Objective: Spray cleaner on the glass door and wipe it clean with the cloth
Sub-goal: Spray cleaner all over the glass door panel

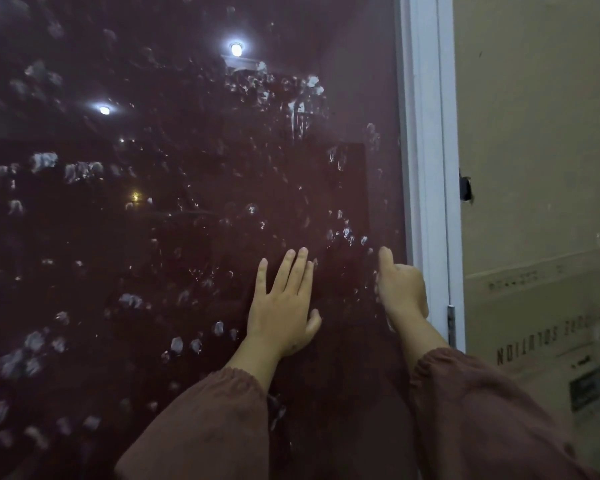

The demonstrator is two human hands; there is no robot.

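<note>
Head view: flat left hand (284, 306) presses the smudged dark glass door (153, 237); beside it, right hand (400, 289) points with the other fingers curled and empty, partly hidden.

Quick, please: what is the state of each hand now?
Left hand: open, flat on the smudged dark glass door.
Right hand: curled, one finger pointing, holding nothing.

We reach both arms forward in loose brown sleeves (208, 420). Our left hand (284, 306) lies flat with fingers straight and slightly spread. Our right hand (400, 285) curls its fingers, with one finger extended upward.
</note>
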